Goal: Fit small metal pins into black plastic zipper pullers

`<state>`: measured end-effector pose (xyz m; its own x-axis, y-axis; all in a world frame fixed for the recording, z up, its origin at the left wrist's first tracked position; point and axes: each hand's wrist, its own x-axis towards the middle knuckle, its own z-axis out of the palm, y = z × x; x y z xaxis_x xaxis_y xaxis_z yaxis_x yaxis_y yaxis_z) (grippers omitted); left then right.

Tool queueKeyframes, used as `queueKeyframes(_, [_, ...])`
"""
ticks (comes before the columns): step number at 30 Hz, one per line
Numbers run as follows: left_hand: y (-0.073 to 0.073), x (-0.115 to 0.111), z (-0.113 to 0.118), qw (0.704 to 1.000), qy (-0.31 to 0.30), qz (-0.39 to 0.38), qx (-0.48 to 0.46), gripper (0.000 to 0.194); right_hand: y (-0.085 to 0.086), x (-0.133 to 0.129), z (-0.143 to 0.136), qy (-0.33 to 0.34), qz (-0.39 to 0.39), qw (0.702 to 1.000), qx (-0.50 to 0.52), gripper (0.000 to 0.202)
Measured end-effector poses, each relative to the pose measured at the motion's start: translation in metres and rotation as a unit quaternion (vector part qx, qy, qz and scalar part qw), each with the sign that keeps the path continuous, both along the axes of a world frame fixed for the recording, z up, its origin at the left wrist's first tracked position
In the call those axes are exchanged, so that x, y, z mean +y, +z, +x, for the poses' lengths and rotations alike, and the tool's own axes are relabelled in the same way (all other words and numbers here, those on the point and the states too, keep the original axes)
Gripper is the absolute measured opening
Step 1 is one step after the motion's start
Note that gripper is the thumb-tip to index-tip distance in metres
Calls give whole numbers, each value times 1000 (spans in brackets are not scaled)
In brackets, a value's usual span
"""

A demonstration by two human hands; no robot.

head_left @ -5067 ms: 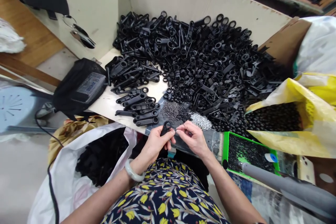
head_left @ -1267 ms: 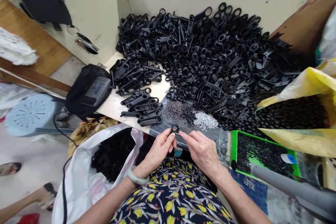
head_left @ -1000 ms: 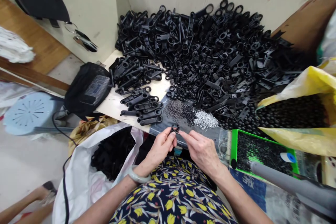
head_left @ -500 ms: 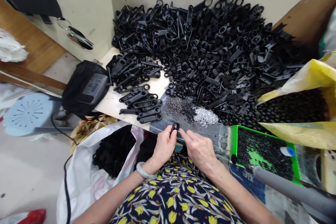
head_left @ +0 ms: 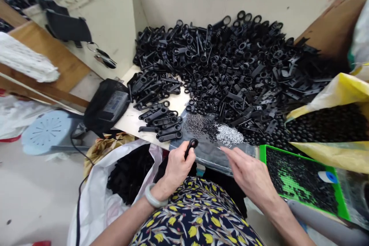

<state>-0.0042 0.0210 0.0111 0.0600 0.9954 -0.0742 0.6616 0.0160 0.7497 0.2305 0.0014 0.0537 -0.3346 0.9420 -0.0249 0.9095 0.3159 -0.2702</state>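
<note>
My left hand [head_left: 179,163] is closed around a black plastic handle part [head_left: 191,146], whose ring-shaped end sticks up past the thumb. To its right, apart from it, my right hand [head_left: 248,169] pinches a small silver pin [head_left: 219,148] between thumb and forefinger. Just beyond the right fingertips lies a heap of silver pins [head_left: 229,134] on a dark plastic sheet [head_left: 209,154]. Beside that heap are small black pieces [head_left: 210,127] and small brownish metal pieces [head_left: 195,123]. Several similar black handles [head_left: 165,123] lie in rows ahead of my left hand.
A large mound of black plastic parts [head_left: 230,65] fills the boarded bench. On the right stand a green tray [head_left: 342,203] of small black pieces and a yellow bag [head_left: 331,98] of black balls. At lower left hangs a white bag [head_left: 95,184] holding black parts.
My right hand has moved away from the black handle part to the right, toward the silver pins. The left hand still holds the part. The camera view has tilted up.
</note>
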Motion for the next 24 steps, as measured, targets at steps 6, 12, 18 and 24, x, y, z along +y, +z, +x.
queueKeyframes(6, [22, 58, -52, 953, 8, 184, 242, 30, -33, 10, -8, -8, 21, 999, 44, 36])
queueKeyframes(12, [1, 88, -90, 939, 25, 158, 305, 50, -51, 29, -22, 8, 33, 999, 8, 36])
queueKeyframes(18, [14, 104, -113, 946, 121, 245, 172, 44, -59, 33, -21, 17, 72, 997, 16, 36])
queueKeyframes(24, [21, 145, -143, 963, 14, 130, 236, 23, -61, 44, -19, 35, 128, 990, 52, 38])
